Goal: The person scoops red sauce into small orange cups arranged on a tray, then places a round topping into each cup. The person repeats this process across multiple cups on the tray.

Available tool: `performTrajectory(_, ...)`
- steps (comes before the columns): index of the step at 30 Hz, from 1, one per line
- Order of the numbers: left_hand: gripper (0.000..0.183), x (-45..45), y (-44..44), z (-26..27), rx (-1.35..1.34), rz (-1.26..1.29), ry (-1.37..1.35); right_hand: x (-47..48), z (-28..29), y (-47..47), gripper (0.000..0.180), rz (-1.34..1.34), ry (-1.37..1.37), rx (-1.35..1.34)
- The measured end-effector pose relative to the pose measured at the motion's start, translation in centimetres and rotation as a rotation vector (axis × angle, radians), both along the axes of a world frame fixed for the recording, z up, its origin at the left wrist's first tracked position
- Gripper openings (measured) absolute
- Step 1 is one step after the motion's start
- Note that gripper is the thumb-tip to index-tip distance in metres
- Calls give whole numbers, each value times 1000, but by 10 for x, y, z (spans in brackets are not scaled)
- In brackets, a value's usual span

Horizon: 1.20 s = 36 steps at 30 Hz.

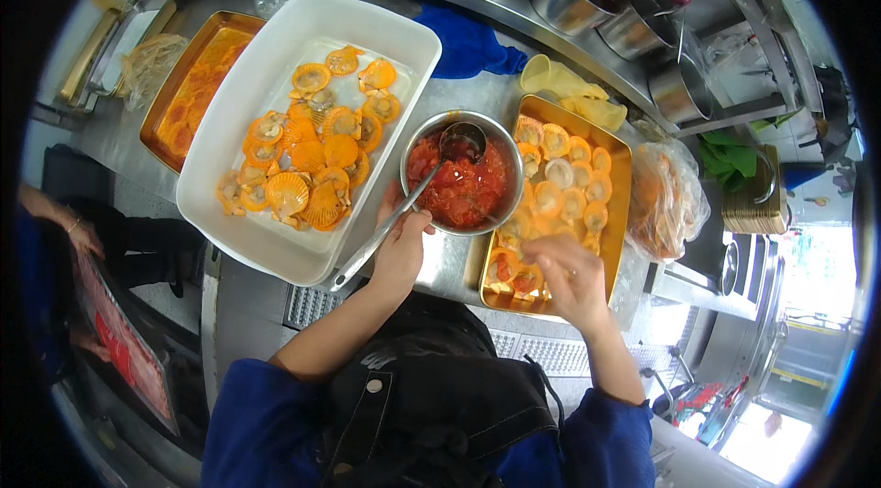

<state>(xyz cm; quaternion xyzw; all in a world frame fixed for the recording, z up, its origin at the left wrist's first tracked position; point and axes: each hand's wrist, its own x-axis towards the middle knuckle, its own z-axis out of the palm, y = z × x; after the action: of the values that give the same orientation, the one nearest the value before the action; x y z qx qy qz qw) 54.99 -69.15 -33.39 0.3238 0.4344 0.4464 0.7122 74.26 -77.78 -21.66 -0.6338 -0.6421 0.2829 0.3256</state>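
My left hand (405, 240) grips the near left side of a round stainless steel bowl (516, 178). Chunky red sauce (454, 192) fills much of it, and a metal ladle (406, 206) leans inside with its handle passing over my hand. Over the near part of a gold-coloured metal tray (623, 213) is my right hand (568, 275), its fingers curled together; whether they pinch anything is hidden. Rows of scallops on orange half shells (548, 199) lie in that tray. Two at the near left carry red sauce, one being a topped scallop (526, 280).
Left of the bowl, a white plastic tub (199, 192) holds loose scallops (303, 151). Beyond it is a tray of orange liquid (199, 96). A blue cloth (468, 41), yellow gloves (571, 85) and a plastic bag (667, 199) lie around. At far left, another person's hand (86, 237) holds a flat tray.
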Motion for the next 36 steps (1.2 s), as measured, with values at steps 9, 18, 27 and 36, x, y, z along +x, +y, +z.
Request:
performTrajectory(9,56,-8,9,4,-22,-61,43,-6,-5,-3,16,-60,283,-96)
performTrajectory(18,16,-7,7,15,-140,35,143,17,-53,0,25,-175,825,-132)
performTrajectory(27,21,-15,9,-2,-137,-8,61,14,-74,9,28,-377,1092,-245)
performTrajectory(36,25,-19,19,4,-197,-65,187,4,-95,-16,29,-647,1483,-190)
